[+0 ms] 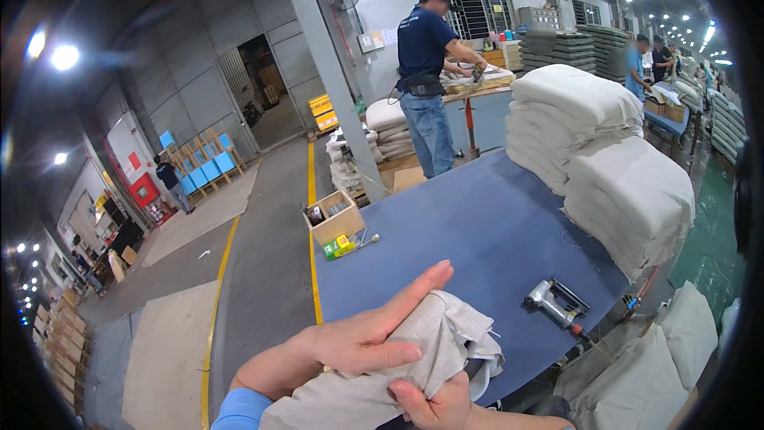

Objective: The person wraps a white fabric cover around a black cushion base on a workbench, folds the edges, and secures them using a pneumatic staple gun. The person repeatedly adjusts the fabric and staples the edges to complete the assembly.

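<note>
A piece of beige woven fabric lies bunched over something at the near edge of the table, with a dark and white part showing at its right side. What it covers is mostly hidden. My left hand rests on the fabric, fingers stretched out together and thumb apart. Lower down, my right hand grips the fabric's near side; its thumb presses on top, and the other fingers are out of sight. To the right, a silver and black pneumatic staple gun lies on the blue table, apart from both hands.
Stacked beige cushions stand at the table's right; more cushions lie below. A wooden box and a green-yellow carton sit at the left edge. Beyond, a person works at another table. A yellow line marks the floor.
</note>
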A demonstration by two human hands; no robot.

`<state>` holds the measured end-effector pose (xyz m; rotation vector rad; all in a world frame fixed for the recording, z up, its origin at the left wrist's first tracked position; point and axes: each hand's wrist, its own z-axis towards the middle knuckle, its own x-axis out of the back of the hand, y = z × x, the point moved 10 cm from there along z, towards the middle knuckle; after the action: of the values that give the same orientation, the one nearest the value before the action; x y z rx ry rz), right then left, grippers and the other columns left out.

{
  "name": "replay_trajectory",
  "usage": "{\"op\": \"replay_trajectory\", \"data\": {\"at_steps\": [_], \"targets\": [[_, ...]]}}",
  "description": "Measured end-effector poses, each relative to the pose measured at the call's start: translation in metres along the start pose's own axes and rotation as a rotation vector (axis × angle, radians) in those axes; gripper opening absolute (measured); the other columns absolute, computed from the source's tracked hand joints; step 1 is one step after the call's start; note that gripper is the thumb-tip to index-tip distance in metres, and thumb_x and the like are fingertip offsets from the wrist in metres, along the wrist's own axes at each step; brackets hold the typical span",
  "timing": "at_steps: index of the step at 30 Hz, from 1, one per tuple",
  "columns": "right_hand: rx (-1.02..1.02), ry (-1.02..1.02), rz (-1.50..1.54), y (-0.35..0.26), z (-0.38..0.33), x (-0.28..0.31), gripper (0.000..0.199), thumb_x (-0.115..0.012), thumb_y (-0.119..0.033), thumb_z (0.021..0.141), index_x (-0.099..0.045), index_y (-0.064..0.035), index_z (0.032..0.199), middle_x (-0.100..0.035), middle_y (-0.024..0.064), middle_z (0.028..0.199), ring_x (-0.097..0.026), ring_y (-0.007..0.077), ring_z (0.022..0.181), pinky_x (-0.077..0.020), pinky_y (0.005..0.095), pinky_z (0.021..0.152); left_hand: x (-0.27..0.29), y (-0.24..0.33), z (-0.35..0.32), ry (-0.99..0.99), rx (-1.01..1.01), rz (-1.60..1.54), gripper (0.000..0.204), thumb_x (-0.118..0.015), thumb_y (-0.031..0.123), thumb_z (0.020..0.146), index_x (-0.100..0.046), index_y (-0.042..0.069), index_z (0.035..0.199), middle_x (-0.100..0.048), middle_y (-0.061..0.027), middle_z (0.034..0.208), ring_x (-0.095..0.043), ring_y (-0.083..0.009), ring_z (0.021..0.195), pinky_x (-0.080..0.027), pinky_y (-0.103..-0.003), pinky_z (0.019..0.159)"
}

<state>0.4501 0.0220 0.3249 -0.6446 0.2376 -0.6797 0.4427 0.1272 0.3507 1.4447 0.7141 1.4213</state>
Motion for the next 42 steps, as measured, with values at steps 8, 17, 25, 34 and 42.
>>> {"op": "replay_trajectory", "data": {"at_steps": [8,17,25,34,42], "targets": [[-0.354,-0.293,0.54,0.024,-0.018,-0.053,0.019,-0.069,-0.011,0.1,-0.067,0.0024,0.113,-0.072,0.0067,0.083,-0.064,0.01,0.056,-0.0506,0.0241,0.049,-0.007,0.023,-0.061,0.021,0.293,0.157,0.104,-0.057,0.022,0.104,0.028,0.005,0.162,-0.014,-0.0273,0.17,-0.028,-0.0291,0.153,-0.023,-0.038,0.124],[-0.644,-0.236,0.628,0.014,-0.034,-0.054,0.019,-0.068,-0.014,0.103,-0.07,0.005,0.103,-0.071,0.0065,0.079,-0.063,0.009,0.058,-0.0543,0.0258,0.053,-0.023,0.044,-0.096,0.153,0.412,0.387,0.1,-0.053,0.019,0.103,0.026,0.004,0.163,-0.032,-0.0286,0.161,-0.043,-0.0333,0.143,-0.029,-0.038,0.122],[-0.543,-0.166,0.457,0.034,-0.038,-0.027,0.028,-0.069,-0.019,0.104,-0.072,0.0042,0.088,-0.067,0.0039,0.062,-0.064,0.0093,0.056,-0.0527,0.0262,0.053,-0.033,0.053,-0.091,0.15,0.56,0.348,0.1,-0.055,0.02,0.102,0.022,0.006,0.164,-0.027,-0.0333,0.163,-0.045,-0.0387,0.145,-0.034,-0.041,0.121],[-0.289,0.103,-0.061,0.082,-0.047,0.102,0.011,-0.062,-0.007,0.102,-0.071,-0.0007,0.1,-0.067,0.0027,0.071,-0.064,0.0096,0.064,-0.0521,0.0269,0.061,-0.032,0.062,-0.147,0.33,0.613,0.425,0.102,-0.06,0.021,0.099,0.016,0.011,0.167,-0.04,-0.0317,0.157,-0.052,-0.0427,0.138,-0.038,-0.04,0.117],[-0.511,-0.21,-1.374,0.272,-0.127,0.312,0.033,-0.076,-0.013,0.082,-0.057,-0.0042,0.107,-0.066,0.0184,0.098,-0.065,0.043,0.098,-0.05,0.0534,0.088,-0.072,0.092,-0.181,0.507,0.686,0.494,0.101,-0.064,0.02,0.094,0.003,0.016,0.169,-0.047,-0.0343,0.151,-0.057,-0.0514,0.128,-0.047,-0.049,0.109]]}}
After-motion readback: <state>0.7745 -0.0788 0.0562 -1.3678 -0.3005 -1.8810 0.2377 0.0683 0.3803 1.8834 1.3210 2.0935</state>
